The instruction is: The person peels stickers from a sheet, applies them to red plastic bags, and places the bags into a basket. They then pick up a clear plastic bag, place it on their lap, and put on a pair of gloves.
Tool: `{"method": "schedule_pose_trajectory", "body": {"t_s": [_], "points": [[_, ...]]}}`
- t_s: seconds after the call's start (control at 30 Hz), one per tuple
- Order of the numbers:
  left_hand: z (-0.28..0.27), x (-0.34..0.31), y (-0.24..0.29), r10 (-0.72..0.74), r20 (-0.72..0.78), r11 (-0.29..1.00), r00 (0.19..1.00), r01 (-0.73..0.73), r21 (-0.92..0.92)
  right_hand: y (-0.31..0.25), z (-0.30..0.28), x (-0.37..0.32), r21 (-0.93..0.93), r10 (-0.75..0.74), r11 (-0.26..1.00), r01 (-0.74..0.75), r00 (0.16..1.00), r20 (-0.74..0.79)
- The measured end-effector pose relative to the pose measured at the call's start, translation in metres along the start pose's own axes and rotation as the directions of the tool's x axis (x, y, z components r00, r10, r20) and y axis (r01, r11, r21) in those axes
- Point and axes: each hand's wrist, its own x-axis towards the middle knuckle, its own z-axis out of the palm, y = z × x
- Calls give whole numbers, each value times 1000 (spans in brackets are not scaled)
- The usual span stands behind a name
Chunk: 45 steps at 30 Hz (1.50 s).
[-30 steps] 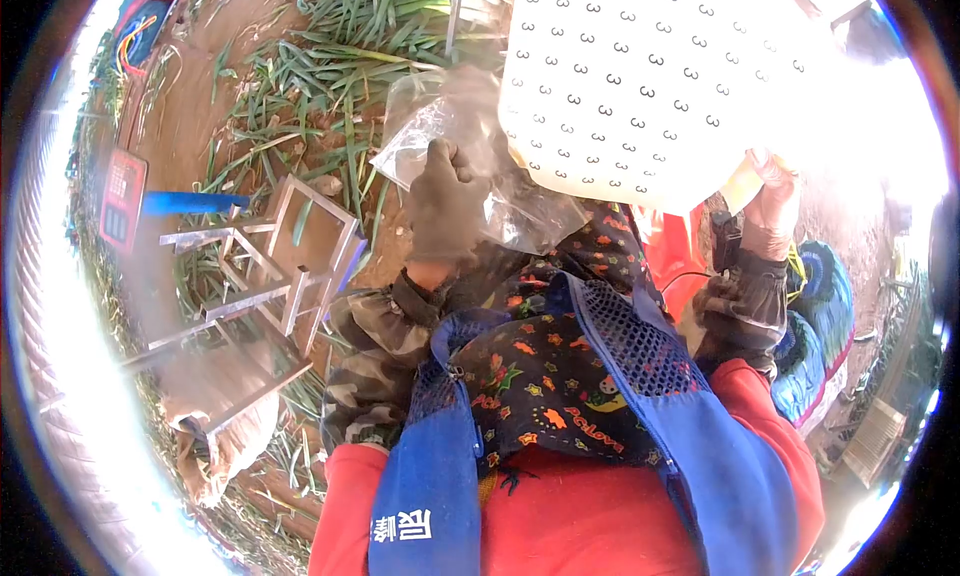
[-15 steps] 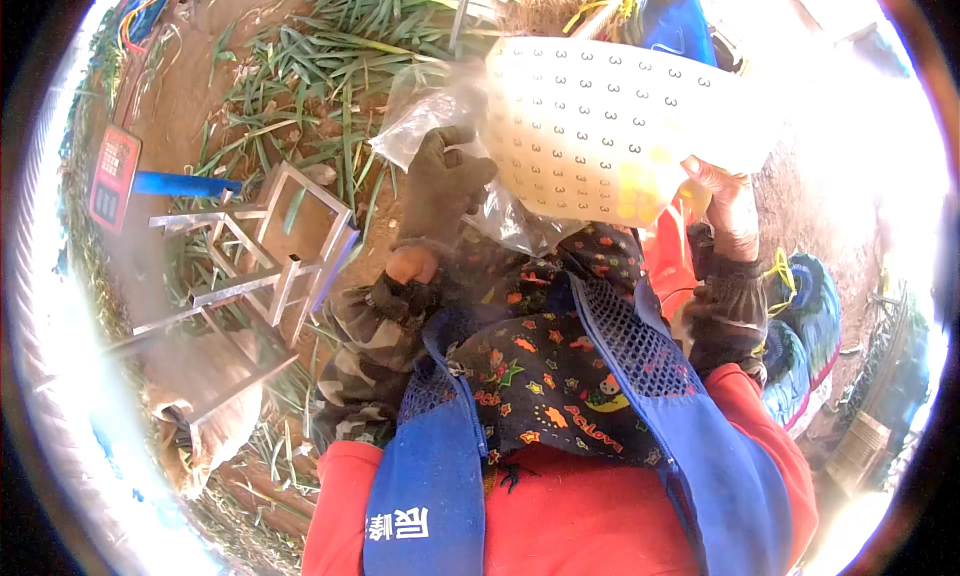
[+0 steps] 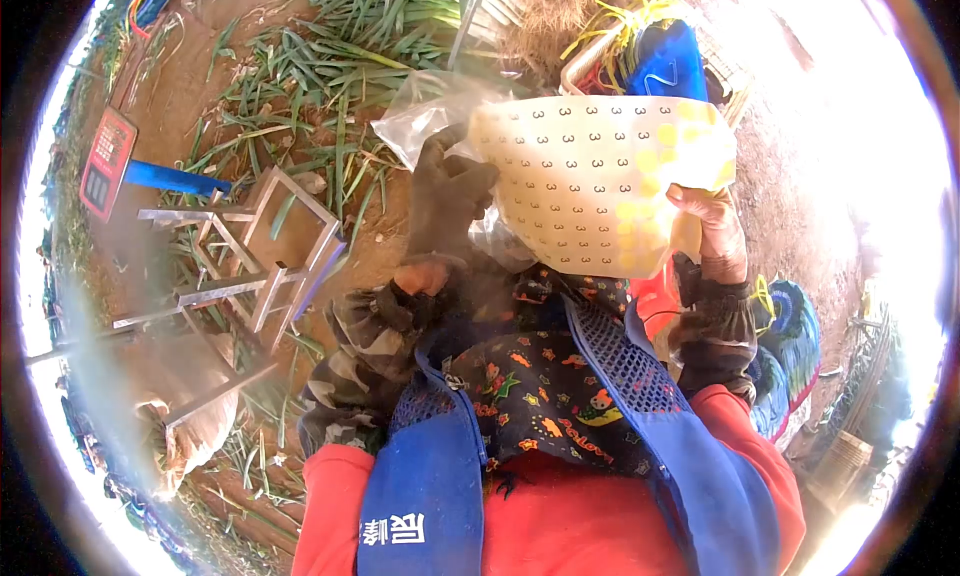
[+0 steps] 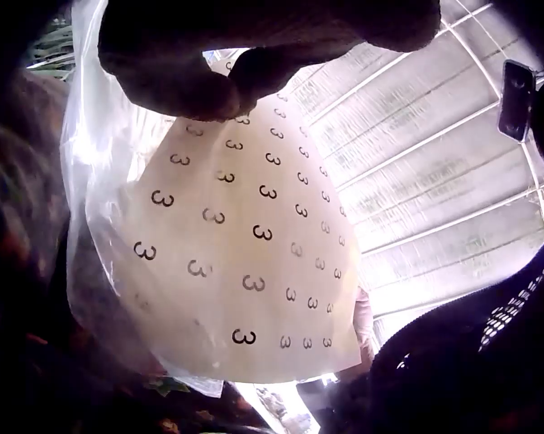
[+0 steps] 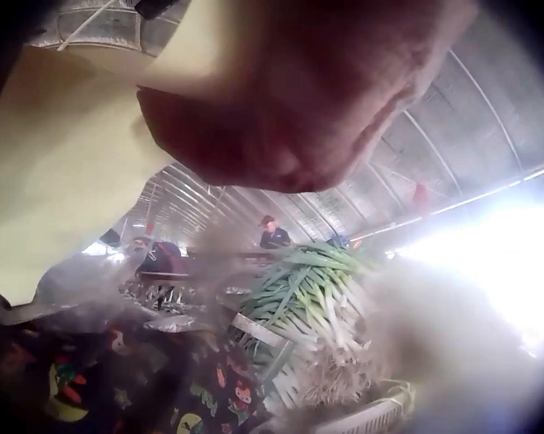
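Nearest the body, the dark patterned apron (image 3: 530, 381) lies below both hands. The gloved left hand (image 3: 447, 196) pinches one edge of the number sheet (image 3: 560, 191) between thumb and finger; the bare right hand (image 3: 712, 228) pinches the opposite side, thumb on the printed face. The sheet, covered in rows of 3s, is held up between the two, with yellow patches towards the right hand. It bows between the grips, so it should be light, thin and bendy, with little stiffness of its own; a hard squeeze would probably crease it. The margins beside each hand look the best hold, clear of the printing. A clear plastic bag (image 3: 425, 98) shows behind the left hand, likely soft and slippery; whether that hand also holds it, I cannot tell.

Farther out, a metal frame (image 3: 262, 296) stands to the left of the left hand, and green leaves (image 3: 350, 51) lie on the ground past its fingers. Farthest, beyond the right hand, leeks (image 5: 312, 294) are heaped, with a person (image 5: 273, 235) behind them.
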Motion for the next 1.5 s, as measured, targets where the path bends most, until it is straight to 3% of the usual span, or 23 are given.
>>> {"method": "schedule_pose_trajectory", "body": {"t_s": [0.2,0.53,0.8,0.9,1.0,1.27,1.43,1.5], "points": [[-4,2,-8,110,-6,991,994,-110,-77,1,0,4,13,31,999,-31,999,31],[-3,-1,-9,59,37,997,998,-58,-43,6,8,23,55,-36,998,32,996,84],[-5,-1,-7,75,28,988,997,-71,-134,26,32,45,95,-85,992,77,993,81],[-11,5,-6,80,-7,972,997,-80,-222,20,38,40,264,-111,962,72,984,136],[-12,6,-9,78,2,962,997,-75,-262,30,47,42,29,-161,986,162,987,-11],[-14,6,-10,103,14,974,995,-98,-203,35,36,47,-323,-380,879,351,924,-30],[-19,5,-8,91,146,971,985,-55,-234,23,47,26,-158,-108,982,101,993,-40],[-13,3,-8,106,174,959,979,-55,-276,18,52,20,-398,-214,890,222,975,64]]}}
